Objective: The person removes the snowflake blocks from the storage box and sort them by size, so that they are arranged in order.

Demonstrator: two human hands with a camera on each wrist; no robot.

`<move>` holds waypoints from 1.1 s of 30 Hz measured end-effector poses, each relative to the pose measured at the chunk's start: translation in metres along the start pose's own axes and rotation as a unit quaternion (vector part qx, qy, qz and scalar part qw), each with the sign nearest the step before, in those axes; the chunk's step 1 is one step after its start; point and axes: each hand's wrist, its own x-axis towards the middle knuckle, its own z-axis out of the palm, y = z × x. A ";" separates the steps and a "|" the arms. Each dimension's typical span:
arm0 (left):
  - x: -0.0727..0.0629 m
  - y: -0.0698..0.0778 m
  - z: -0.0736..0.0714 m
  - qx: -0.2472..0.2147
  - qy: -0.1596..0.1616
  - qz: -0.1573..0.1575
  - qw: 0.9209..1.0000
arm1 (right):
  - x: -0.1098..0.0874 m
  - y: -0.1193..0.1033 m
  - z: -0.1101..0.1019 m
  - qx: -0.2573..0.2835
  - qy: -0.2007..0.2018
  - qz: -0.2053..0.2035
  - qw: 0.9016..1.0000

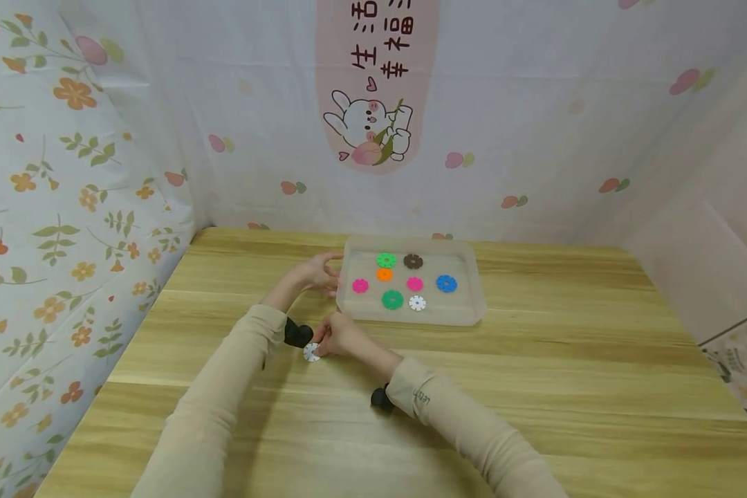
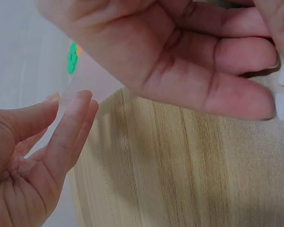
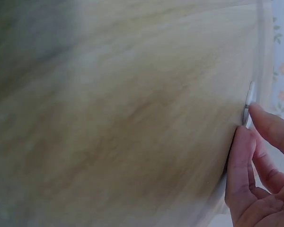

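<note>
A wooden table (image 1: 566,387), pale yellow-brown with streaky grain running mostly across it, filled the lower part of the head view and extended on every side of the clear tray (image 1: 457,306). Behind the tray hung a white cloth (image 1: 535,104) printed with small tulips; straight above it, a pink panel (image 1: 342,41) bore dark characters and a rabbit (image 1: 364,128). Far left of the tray, a floral curtain (image 1: 68,259) carried orange blossoms and green leaves. Eight coloured discs (image 1: 414,284) lay apart inside the tray. At its left end was the left hand (image 1: 316,272), thumb spread away from nearly straight fingers. In front of the tray's left corner, the right hand (image 1: 342,337) pinched a white notched disc (image 1: 311,353) between thumb and fingers; whether that disc touched the wood could not be told.
</note>
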 end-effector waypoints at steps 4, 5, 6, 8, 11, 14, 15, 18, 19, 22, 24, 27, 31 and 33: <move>-0.004 0.003 0.000 -0.002 -0.007 0.000 1.000 | -0.003 0.001 -0.002 -0.009 0.002 -0.007 1.000; -0.007 0.005 0.001 -0.002 -0.008 -0.003 1.000 | -0.004 0.001 -0.003 -0.014 0.002 -0.012 1.000; -0.010 0.007 0.001 -0.001 -0.009 -0.004 1.000 | -0.005 0.002 -0.005 -0.021 0.002 -0.017 1.000; -0.012 0.009 0.003 0.001 -0.008 -0.016 1.000 | -0.008 0.003 -0.011 -0.038 0.006 -0.024 0.999; -0.002 0.002 0.002 0.004 -0.001 -0.024 1.000 | -0.013 0.006 -0.022 -0.062 0.014 -0.032 0.997; 0.029 -0.025 -0.004 -0.008 -0.002 -0.010 1.000 | -0.020 0.008 -0.036 -0.073 0.019 -0.031 0.997; 0.044 -0.038 -0.008 -0.019 -0.008 0.003 1.000 | -0.023 0.009 -0.041 -0.072 0.020 -0.030 0.997; 0.079 -0.066 -0.019 -0.041 -0.022 0.027 0.999 | -0.030 0.010 -0.057 -0.079 0.035 -0.022 0.996; 0.080 -0.067 -0.019 -0.042 -0.023 0.028 0.998 | -0.031 0.010 -0.063 -0.077 0.042 -0.018 0.996; 0.059 -0.044 -0.013 -0.016 -0.004 -0.002 1.000 | -0.034 0.013 -0.082 -0.078 0.063 0.000 0.995; 0.029 -0.019 -0.005 0.000 0.003 -0.023 1.000 | -0.035 0.018 -0.094 -0.076 0.077 0.010 0.994; -0.001 0.006 0.001 0.003 0.001 -0.030 1.000 | -0.035 0.028 -0.112 -0.071 0.098 0.031 0.992; -0.017 0.018 0.004 0.001 -0.005 -0.030 1.000 | -0.037 0.043 -0.130 -0.071 0.128 0.061 0.987; -0.020 0.020 0.005 0.003 -0.004 -0.030 1.000 | -0.038 0.050 -0.135 -0.085 0.137 0.076 0.984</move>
